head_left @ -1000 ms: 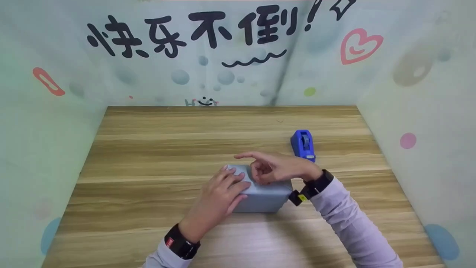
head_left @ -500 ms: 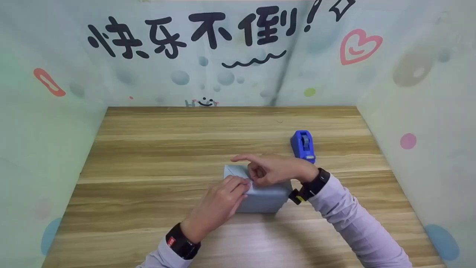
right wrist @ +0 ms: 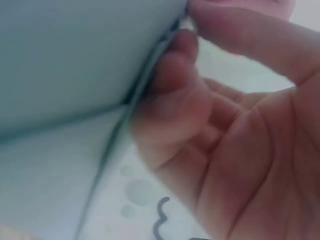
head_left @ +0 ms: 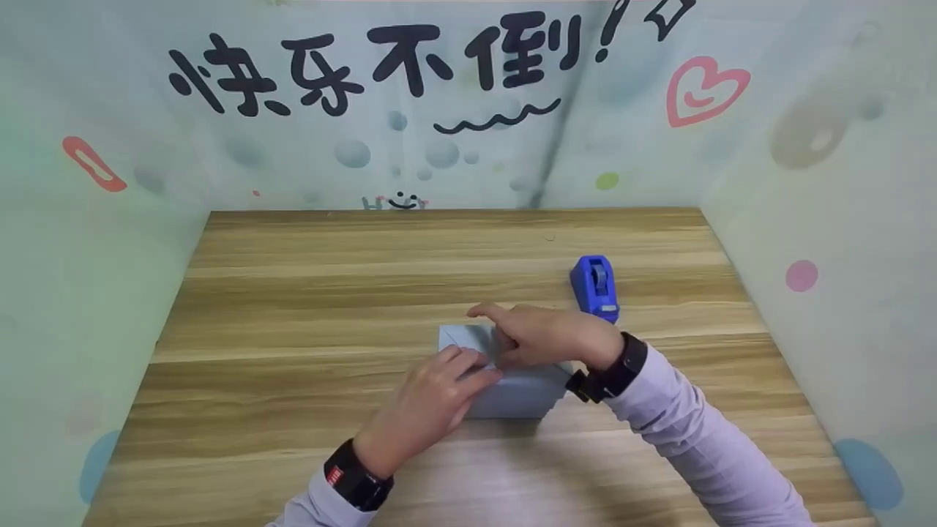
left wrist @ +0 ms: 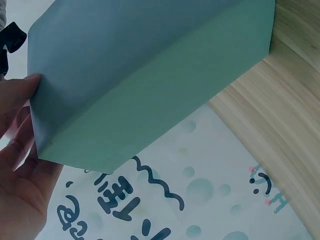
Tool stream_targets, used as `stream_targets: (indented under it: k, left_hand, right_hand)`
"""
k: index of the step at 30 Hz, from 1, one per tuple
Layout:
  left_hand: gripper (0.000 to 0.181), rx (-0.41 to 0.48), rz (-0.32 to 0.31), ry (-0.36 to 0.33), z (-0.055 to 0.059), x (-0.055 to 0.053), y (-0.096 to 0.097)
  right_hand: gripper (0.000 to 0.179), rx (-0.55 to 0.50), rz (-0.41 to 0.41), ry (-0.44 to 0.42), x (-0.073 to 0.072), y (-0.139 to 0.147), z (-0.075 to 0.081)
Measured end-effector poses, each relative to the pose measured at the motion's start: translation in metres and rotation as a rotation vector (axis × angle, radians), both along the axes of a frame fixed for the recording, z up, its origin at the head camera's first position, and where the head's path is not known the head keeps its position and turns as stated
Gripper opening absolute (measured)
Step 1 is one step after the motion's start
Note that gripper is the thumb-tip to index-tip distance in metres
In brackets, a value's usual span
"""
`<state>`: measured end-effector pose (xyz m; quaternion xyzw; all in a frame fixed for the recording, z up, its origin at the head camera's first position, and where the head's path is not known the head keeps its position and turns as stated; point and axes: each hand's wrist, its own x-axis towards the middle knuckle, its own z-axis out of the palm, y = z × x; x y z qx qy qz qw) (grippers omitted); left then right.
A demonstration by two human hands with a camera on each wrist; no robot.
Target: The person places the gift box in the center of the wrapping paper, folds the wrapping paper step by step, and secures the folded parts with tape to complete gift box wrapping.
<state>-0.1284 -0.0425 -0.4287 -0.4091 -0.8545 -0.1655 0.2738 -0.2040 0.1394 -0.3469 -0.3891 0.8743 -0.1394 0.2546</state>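
A box wrapped in blue-grey paper [head_left: 512, 395] sits on the table, with diagonal creases on its top. My left hand [head_left: 432, 391] pinches at its near top edge, thumb in front and fingertips on top. In the left wrist view the left hand [left wrist: 25, 165] lies along the edge of the wrapped box [left wrist: 150, 75]. My right hand [head_left: 556, 337] is on the top from the right, one finger pointing left and others curled. In the right wrist view the right hand [right wrist: 220, 115] has its thumb tip and curled fingers against the paper's edge; what lies between them is blurred.
A blue tape dispenser [head_left: 595, 288] stands just behind my right hand. The wooden table [head_left: 307, 293] is bounded by a printed back wall [head_left: 293, 161] and two side walls. A wrist camera [head_left: 582, 386] on my right arm hangs close to the box's right corner.
My left fingers, earlier spread over the box's top, have drawn back and bunched at the near edge, uncovering the far left corner. My right hand's pointing finger has drawn in a little.
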Motion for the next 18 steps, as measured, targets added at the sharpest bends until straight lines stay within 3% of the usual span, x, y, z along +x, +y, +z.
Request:
stream_targets:
  k: [3, 6, 12, 18]
  left_hand:
    - [0.023, 0.005, -0.015, -0.003, -0.001, 0.001, -0.001]
    - [0.025, 0.021, -0.018, -0.015, -0.003, 0.002, -0.002]
    - [0.030, 0.038, 0.003, -0.056, -0.005, 0.003, -0.002]
    - [0.030, 0.042, 0.024, -0.072, -0.006, 0.001, -0.003]
  right_hand:
    - [0.072, 0.117, -0.100, 0.048, -0.003, 0.001, 0.000]
    - [0.082, 0.178, -0.149, 0.074, -0.010, 0.006, -0.003]
    - [0.077, 0.113, -0.138, -0.025, -0.020, 0.018, -0.009]
    - [0.065, -0.020, -0.112, -0.065, -0.016, 0.032, -0.012]
